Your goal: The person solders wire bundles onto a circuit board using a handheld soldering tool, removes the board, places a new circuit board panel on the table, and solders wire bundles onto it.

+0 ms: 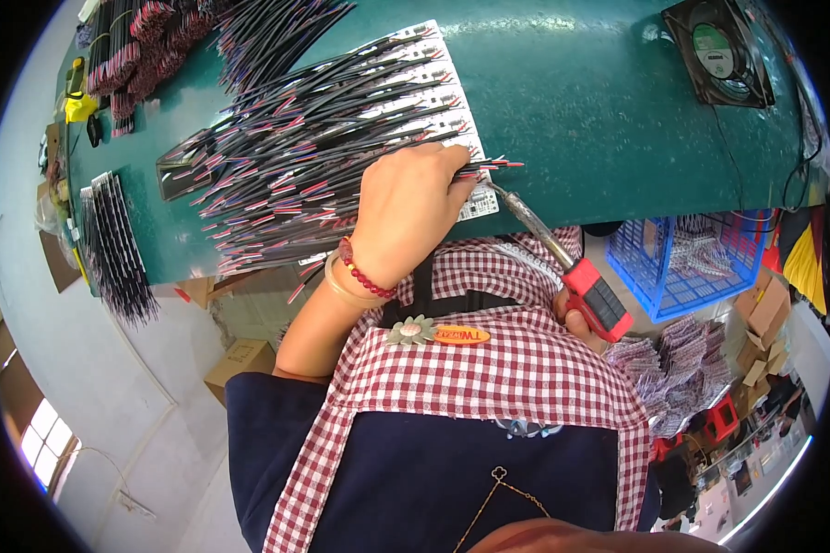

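Observation:
My left hand (406,198) is closed over a small bunch of black-sleeved wires (498,164), whose red and white ends stick out past the fingertips. It rests over a white panel of small circuit boards (478,205), where many similar wires (286,152) lie in rows and run off to the left. My right hand (576,318), partly hidden by the checked apron, grips a soldering iron (596,293) with a red and black handle. The iron's metal tip points up and left, close to the panel's near right corner and the wire ends.
The panel lies on a green table (572,92). Bundled wires (143,46) sit at the far left, with a stack of wired strips (115,240) overhanging the left edge. A fan (717,53) with a cable stands far right. Below the table edge is a blue basket (646,276).

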`<state>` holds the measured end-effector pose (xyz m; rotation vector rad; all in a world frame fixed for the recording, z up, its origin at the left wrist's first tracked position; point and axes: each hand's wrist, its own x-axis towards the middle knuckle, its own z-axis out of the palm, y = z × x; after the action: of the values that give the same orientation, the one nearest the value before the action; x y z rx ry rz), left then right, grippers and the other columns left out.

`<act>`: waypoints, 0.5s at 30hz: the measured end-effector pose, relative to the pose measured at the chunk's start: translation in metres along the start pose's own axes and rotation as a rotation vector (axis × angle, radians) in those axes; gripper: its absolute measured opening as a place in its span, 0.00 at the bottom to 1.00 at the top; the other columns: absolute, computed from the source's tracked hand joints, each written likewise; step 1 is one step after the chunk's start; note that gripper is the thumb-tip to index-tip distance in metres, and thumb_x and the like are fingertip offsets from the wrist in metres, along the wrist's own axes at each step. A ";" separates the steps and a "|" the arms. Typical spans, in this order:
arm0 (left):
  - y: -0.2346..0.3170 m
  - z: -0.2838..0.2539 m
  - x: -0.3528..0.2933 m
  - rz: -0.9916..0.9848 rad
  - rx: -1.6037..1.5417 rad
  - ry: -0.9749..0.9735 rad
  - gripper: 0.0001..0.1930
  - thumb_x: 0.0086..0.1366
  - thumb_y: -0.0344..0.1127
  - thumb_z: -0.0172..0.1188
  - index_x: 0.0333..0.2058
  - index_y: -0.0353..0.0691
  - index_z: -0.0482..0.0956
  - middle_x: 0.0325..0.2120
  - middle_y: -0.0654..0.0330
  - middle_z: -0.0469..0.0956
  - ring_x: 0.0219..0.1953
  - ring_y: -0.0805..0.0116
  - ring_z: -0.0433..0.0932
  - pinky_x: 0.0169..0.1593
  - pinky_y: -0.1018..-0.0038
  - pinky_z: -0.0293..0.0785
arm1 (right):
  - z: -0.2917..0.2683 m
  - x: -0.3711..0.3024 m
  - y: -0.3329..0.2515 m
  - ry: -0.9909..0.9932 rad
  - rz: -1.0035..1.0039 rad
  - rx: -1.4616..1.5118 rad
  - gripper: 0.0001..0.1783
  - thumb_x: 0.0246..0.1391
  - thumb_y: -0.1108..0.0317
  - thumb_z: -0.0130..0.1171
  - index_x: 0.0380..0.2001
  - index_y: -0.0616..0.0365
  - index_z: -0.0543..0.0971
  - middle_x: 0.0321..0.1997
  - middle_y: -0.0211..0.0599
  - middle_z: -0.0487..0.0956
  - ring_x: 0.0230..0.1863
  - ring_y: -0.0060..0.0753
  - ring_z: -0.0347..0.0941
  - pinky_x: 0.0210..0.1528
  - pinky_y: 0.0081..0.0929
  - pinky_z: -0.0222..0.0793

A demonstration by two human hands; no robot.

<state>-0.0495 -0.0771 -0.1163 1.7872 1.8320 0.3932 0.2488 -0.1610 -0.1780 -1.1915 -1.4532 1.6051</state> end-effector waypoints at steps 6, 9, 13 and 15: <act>0.002 0.001 0.001 0.014 0.030 -0.016 0.10 0.55 0.36 0.63 0.26 0.36 0.76 0.23 0.51 0.76 0.28 0.48 0.76 0.32 0.59 0.70 | 0.003 -0.007 0.003 0.078 -0.051 0.072 0.19 0.48 0.56 0.66 0.28 0.63 0.75 0.23 0.33 0.74 0.23 0.24 0.69 0.25 0.22 0.63; 0.002 -0.001 0.000 0.019 0.036 -0.019 0.09 0.55 0.36 0.63 0.26 0.36 0.76 0.24 0.51 0.76 0.29 0.48 0.76 0.33 0.59 0.71 | 0.005 -0.013 0.002 0.139 -0.003 0.296 0.21 0.49 0.54 0.66 0.29 0.64 0.75 0.23 0.33 0.74 0.22 0.24 0.68 0.24 0.22 0.63; 0.003 -0.001 0.000 0.018 0.055 -0.040 0.10 0.56 0.36 0.62 0.26 0.35 0.74 0.24 0.50 0.76 0.29 0.48 0.76 0.32 0.58 0.70 | 0.005 -0.013 0.002 0.150 -0.001 0.316 0.23 0.48 0.54 0.67 0.29 0.65 0.75 0.23 0.35 0.74 0.22 0.24 0.68 0.24 0.22 0.62; 0.002 -0.001 0.000 0.029 0.070 -0.048 0.10 0.56 0.36 0.62 0.26 0.34 0.73 0.24 0.50 0.76 0.29 0.47 0.76 0.32 0.57 0.69 | 0.004 -0.014 0.002 0.128 0.024 0.350 0.23 0.47 0.54 0.68 0.30 0.66 0.75 0.23 0.36 0.74 0.22 0.25 0.68 0.24 0.22 0.63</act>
<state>-0.0487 -0.0773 -0.1146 1.8562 1.8087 0.2982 0.2508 -0.1751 -0.1771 -1.0875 -1.0284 1.6821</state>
